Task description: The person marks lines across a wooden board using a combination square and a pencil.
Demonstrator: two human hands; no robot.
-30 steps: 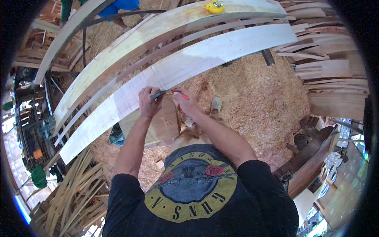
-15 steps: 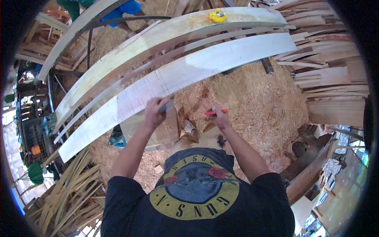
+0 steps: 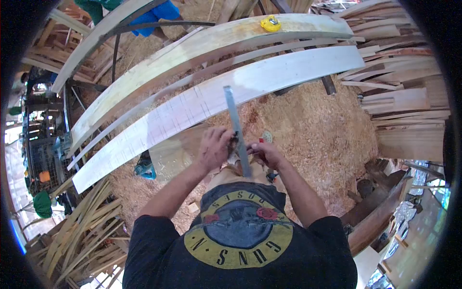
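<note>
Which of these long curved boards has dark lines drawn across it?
The pale board nearest the left hand: several dark lines cross its left half. The thin strip and thick board beyond show none.

Black T-shirt (image 3: pixel 317 250) here says GUNS N' ROSES, upside down from this side: GUNS and N along the lower arc of the yellow ring (image 3: pixel 288 231), ROSES on the creased upper one. Yellow tape measure (image 3: pixel 270 23) by the curved plank's (image 3: pixel 187 48) far edge has some label, too small to read.
</note>
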